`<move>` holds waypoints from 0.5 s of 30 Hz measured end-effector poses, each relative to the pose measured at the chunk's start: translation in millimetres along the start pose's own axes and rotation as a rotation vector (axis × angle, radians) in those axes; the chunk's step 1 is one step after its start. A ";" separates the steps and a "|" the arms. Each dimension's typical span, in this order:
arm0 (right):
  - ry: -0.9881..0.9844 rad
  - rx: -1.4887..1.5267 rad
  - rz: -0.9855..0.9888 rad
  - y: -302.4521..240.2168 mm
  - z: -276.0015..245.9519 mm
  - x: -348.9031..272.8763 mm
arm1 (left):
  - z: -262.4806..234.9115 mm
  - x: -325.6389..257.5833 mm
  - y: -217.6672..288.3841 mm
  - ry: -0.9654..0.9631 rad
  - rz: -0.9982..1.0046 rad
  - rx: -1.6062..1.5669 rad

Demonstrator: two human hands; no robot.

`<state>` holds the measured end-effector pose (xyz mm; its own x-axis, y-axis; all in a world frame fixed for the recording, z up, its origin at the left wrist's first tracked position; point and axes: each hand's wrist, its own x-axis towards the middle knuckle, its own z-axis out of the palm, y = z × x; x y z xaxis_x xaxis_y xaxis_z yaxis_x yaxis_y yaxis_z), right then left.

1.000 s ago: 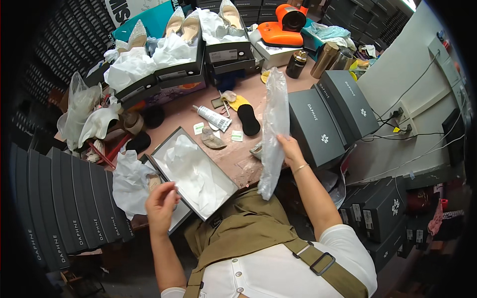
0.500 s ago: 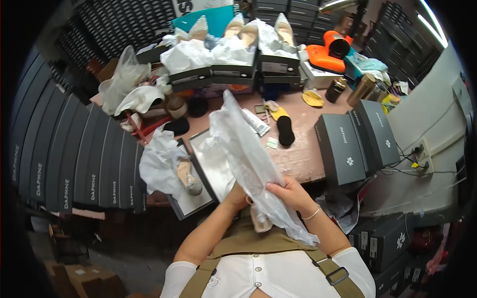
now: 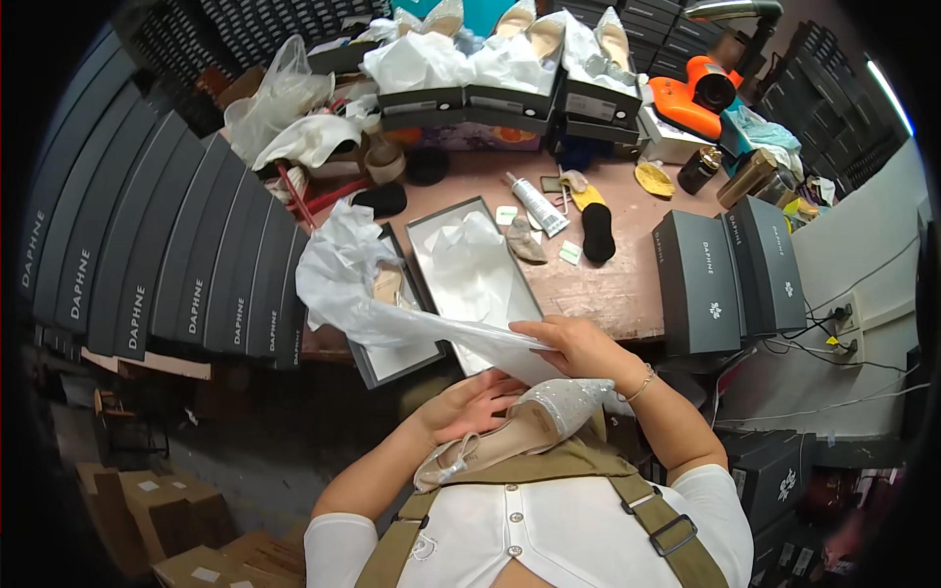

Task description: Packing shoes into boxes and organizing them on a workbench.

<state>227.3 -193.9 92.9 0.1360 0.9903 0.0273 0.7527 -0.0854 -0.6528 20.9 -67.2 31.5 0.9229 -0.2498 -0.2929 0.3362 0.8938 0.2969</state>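
Note:
My right hand (image 3: 573, 348) pinches one end of a long translucent white sheet of wrapping paper (image 3: 431, 328), which trails left across two open boxes. Just below that hand, a silver glittery pointed flat shoe (image 3: 564, 412) with a small bow rests against my apron, insole up. Beside the shoe my left hand (image 3: 472, 404) is open, palm up, fingers spread; whether it touches the shoe I cannot tell. One open grey box (image 3: 431, 257) contains crumpled white tissue. In the box to its left, another shoe (image 3: 388, 284) lies partly hidden by the paper.
Grey shoeboxes (image 3: 147, 235) stand in a row at the left, two more (image 3: 691, 284) at the right. Farther back are boxes of silver shoes (image 3: 515, 93) and an orange device (image 3: 691, 103). A white tube (image 3: 537, 204) and black pad (image 3: 598, 233) lie on the table (image 3: 627, 294).
The sheet has swung from upright before me to lying leftward over the boxes. My left hand has opened. The shoe, mostly covered before, now shows fully. The view has shifted.

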 end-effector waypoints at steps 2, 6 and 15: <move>0.010 0.212 0.009 -0.9 7.0 -4.6 | -1.8 8.0 -5.7 0.041 0.021 -0.020; -0.178 0.397 0.251 -4.3 3.6 -17.1 | -10.9 24.9 -14.8 0.148 0.270 -0.063; 0.112 0.607 0.419 11.6 15.3 -60.9 | 16.0 14.7 -5.5 0.314 0.208 0.191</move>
<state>217.8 -253.5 72.1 0.4227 0.8681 -0.2601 0.1398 -0.3460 -0.9278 35.7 -81.7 40.1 0.8825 0.0805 -0.4633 0.2052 0.8206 0.5334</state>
